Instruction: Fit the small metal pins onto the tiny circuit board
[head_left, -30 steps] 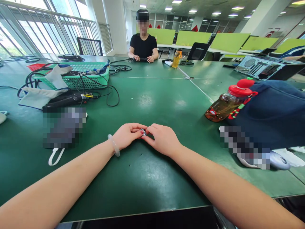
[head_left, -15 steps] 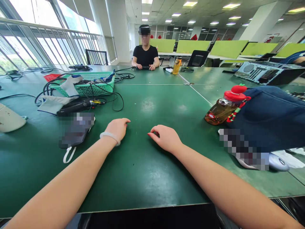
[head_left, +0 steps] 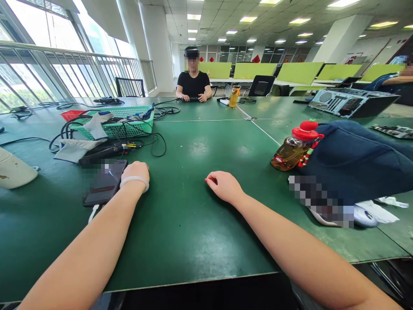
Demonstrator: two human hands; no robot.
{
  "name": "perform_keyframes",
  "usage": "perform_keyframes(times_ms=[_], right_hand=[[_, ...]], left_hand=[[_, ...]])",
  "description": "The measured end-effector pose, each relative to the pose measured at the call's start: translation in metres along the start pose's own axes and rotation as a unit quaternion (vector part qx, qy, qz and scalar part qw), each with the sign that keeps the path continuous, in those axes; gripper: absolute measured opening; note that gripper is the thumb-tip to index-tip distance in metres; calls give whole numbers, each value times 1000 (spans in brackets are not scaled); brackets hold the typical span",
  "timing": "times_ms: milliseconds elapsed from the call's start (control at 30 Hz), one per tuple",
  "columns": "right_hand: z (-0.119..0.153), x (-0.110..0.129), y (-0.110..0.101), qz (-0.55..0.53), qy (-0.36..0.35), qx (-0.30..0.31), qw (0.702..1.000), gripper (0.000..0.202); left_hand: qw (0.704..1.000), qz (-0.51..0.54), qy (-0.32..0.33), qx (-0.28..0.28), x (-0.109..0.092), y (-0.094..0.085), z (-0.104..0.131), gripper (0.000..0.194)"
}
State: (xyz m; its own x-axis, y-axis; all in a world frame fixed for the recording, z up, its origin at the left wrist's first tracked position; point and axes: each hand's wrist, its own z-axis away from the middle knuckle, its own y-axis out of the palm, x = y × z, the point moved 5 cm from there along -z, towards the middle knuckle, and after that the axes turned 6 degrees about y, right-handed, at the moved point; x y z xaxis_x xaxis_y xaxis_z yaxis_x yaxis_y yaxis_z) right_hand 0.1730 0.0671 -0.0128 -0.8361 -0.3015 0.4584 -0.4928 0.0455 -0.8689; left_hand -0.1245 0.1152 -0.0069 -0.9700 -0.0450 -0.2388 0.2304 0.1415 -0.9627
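Note:
My left hand (head_left: 138, 170), with a pale band round the wrist, is at the right edge of a dark phone (head_left: 105, 185). Its fingers curl down into a loose fist, and their tips are hidden; I cannot tell whether it touches the phone. Resting on the green table (head_left: 183, 245), my right hand (head_left: 225, 186) has its fingers curled in and the thumb against the forefinger. Nothing shows inside it. A white strap (head_left: 93, 213) sticks out from the phone's near end, partly behind my left forearm.
A green basket (head_left: 137, 126) with cables and gloves stands at the left. To the right are a red-lidded bottle (head_left: 292, 148), a dark blue bag (head_left: 355, 159) and a computer mouse (head_left: 365, 216). A person (head_left: 192, 82) sits across the table, near a computer case (head_left: 351, 102).
My left hand has moved left to the phone and its fingers have curled in. My right hand has hardly moved on the table. The view has tilted up slightly.

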Motion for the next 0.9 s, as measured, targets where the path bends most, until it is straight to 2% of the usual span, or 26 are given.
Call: perform_keyframes(times_ms=[67,167,233,300,400,500,567,633,700,767,833,900], right_hand=[[0,-1,1,0,0,1,1000,25],[-1,-2,2,2,0,1,1000,24],[-1,-2,2,1,0,2,1000,24],[0,-1,2,-3,1,8,1000,24],[0,-1,4,-16,5,18,1000,26],[0,0,6,-35,-4,26,999,24],[0,2,8,-39,-14,32,999,20],[1,3,10,-37,-23,38,998,15],[1,5,12,-32,-37,45,998,18],[2,7,13,-28,-51,50,997,28],[2,7,14,-22,-58,54,997,33],[2,7,14,-16,-60,57,996,36]], left_hand=[[998,-57,-24,-13,-3,-6,3,23],[993,-113,-13,-31,-11,-11,6,29],[995,-81,2,-56,-14,-13,6,31],[998,-4,-5,-66,-12,-11,4,32],[991,115,-40,-47,-5,-3,1,35],[984,167,-47,-31,-8,6,0,39],[980,199,-23,-22,-20,12,4,40],[966,259,19,0,-41,19,13,41],[910,405,74,50,-70,24,26,46],[863,483,116,89,-97,23,42,47],[851,491,150,107,-115,16,55,44],[864,469,149,109,-122,10,63,40]])
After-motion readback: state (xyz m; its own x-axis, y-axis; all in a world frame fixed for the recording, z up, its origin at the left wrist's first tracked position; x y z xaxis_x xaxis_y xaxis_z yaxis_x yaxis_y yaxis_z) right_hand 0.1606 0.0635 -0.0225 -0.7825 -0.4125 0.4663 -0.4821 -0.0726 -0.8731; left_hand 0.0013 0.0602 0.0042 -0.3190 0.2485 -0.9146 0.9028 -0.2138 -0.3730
